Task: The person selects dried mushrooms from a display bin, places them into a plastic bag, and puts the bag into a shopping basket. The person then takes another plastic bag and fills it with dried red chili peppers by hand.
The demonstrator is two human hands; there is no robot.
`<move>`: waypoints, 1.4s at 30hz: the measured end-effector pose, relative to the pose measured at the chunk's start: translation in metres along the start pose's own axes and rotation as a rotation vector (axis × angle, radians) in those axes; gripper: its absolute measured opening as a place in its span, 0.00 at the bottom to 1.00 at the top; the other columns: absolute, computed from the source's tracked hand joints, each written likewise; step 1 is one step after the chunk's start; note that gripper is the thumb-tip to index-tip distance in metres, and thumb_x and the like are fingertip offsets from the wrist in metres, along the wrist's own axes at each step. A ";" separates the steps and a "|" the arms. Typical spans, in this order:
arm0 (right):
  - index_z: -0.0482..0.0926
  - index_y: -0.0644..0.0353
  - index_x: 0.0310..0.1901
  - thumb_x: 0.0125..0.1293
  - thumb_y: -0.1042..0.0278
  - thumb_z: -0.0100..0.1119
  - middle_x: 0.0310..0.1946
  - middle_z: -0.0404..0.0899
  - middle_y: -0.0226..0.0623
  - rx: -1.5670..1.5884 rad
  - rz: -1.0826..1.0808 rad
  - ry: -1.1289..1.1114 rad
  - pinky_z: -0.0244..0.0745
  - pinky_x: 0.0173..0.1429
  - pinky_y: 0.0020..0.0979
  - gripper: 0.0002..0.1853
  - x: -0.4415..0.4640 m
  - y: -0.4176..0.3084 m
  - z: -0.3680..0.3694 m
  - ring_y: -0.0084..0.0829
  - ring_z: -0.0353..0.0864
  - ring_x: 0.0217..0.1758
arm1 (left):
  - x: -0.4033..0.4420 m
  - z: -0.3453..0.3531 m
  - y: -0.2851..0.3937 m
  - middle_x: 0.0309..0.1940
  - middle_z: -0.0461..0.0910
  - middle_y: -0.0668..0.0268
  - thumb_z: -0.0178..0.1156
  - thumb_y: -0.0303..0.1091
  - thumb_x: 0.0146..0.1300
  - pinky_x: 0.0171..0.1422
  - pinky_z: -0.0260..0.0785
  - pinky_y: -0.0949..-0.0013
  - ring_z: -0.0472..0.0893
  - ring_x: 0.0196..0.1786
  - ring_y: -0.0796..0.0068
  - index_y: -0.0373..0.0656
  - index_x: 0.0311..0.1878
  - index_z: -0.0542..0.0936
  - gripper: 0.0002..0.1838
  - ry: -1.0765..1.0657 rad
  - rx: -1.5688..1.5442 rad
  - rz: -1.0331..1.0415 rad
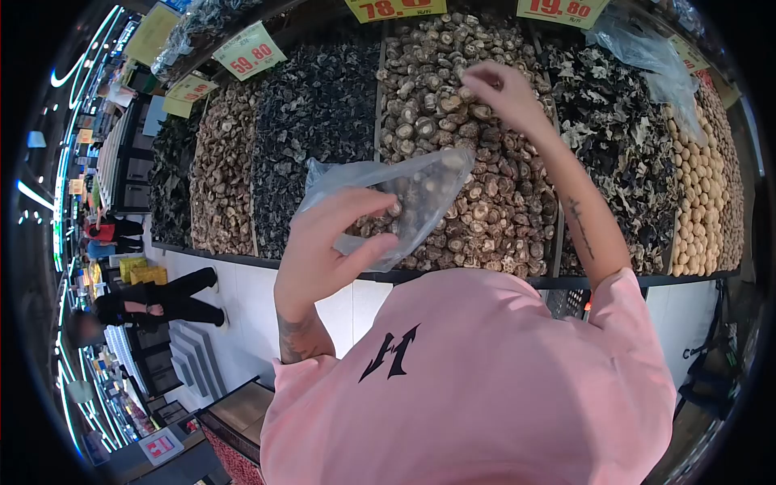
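While the left hand (319,246) sits at the near side of a clear plastic bag (436,187), the right hand (517,101) is reaching down over the far part of the dried mushrooms (495,230). Left: fingers and thumb curved, clear gap between them; bag film bunched around, can't tell how firmly it grips the bag. Bag lies tilted across the mushroom bin's left edge, some mushrooms showing through the film. Right: half-curled, thumb and index near each other at the tips, right at the mushrooms; can't tell if one is pinched. Bin to the left has dark, flaky dried pieces (311,105), then more brown mushrooms (225,170) beyond that; bin to the right has black and grey curled pieces (610,153), then round beige items (697,198). Price signs along the far edge: one reads 59.80 (250,51), another 19.80 (562,10). Wearer has a pink shirt (501,388). Off left, a person in dark clothes (182,295) on the pale floor.
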State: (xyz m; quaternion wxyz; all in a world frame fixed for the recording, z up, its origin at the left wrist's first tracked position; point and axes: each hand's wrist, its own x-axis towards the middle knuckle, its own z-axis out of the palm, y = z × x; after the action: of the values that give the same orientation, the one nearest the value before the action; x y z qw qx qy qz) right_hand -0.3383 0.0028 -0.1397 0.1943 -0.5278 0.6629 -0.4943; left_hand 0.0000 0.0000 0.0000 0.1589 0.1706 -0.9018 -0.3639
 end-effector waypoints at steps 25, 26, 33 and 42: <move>0.74 0.56 0.61 0.70 0.49 0.54 0.58 0.72 0.51 -0.684 -0.052 0.003 0.74 0.61 0.48 0.25 0.137 0.106 0.035 0.52 0.77 0.59 | 0.004 0.013 -0.023 0.32 0.83 0.63 0.74 0.29 0.49 0.33 0.72 0.67 0.82 0.31 0.65 0.43 0.42 0.85 0.15 0.354 0.081 0.161; 0.72 0.56 0.63 0.72 0.49 0.52 0.59 0.71 0.51 -0.682 0.028 -0.043 0.74 0.62 0.49 0.25 0.139 0.107 0.034 0.53 0.77 0.59 | 0.003 0.012 -0.024 0.32 0.83 0.63 0.74 0.29 0.49 0.33 0.72 0.67 0.82 0.31 0.65 0.43 0.42 0.85 0.15 0.361 0.080 0.159; 0.72 0.58 0.60 0.71 0.49 0.54 0.60 0.69 0.51 -0.686 0.051 -0.042 0.74 0.61 0.49 0.25 0.118 0.104 0.025 0.54 0.77 0.58 | -0.002 0.017 -0.026 0.30 0.82 0.62 0.72 0.25 0.51 0.34 0.73 0.70 0.82 0.31 0.68 0.39 0.44 0.84 0.15 0.328 0.003 0.123; 0.73 0.60 0.58 0.71 0.51 0.54 0.58 0.74 0.54 -0.744 0.147 -0.055 0.74 0.61 0.50 0.23 0.118 0.107 0.021 0.54 0.76 0.60 | -0.003 0.020 -0.027 0.28 0.80 0.63 0.72 0.27 0.53 0.31 0.70 0.69 0.79 0.28 0.68 0.40 0.43 0.84 0.13 0.343 -0.041 0.173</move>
State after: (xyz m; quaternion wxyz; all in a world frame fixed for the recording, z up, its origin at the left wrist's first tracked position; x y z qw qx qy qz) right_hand -0.4199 -0.1172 -0.2100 0.0420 -0.5263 0.8277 -0.1903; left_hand -0.0008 -0.0051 -0.0336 0.3446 0.1487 -0.8652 -0.3326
